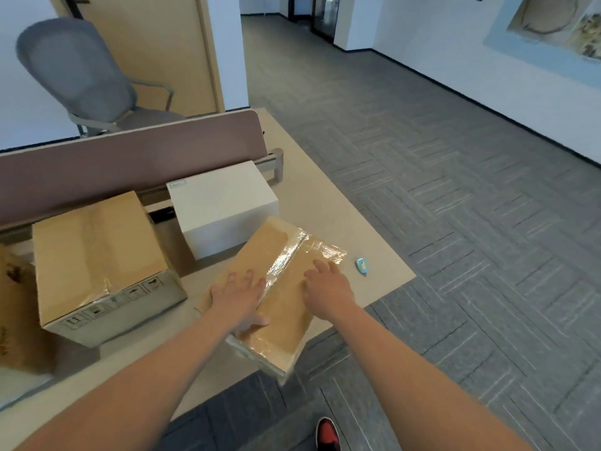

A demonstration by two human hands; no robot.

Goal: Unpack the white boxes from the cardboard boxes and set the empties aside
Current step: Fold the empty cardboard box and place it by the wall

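A gray chair [81,73] stands behind a brown divider [130,157] at the back of the tan desk [325,203]. A little blue cutter [362,265] lies on the desk near its right edge. The floor is gray carpet [455,190] with stripes. A wooden door [156,43] is behind the chair. A picture [553,24] hangs on the white wall.

A brown tape-sealed cardboard box [283,330] lies at the near right corner of the pale wooden worktop [325,196], overhanging its front edge, with the left hand [240,294] and right hand [325,284] flat on top. Just behind it stands a white rectangular box [221,206], before the brown divider panel [130,164]. A larger brown cardboard box [97,255] sits to their left, and a small blue plastic cutter [362,265] lies just right of the near box.
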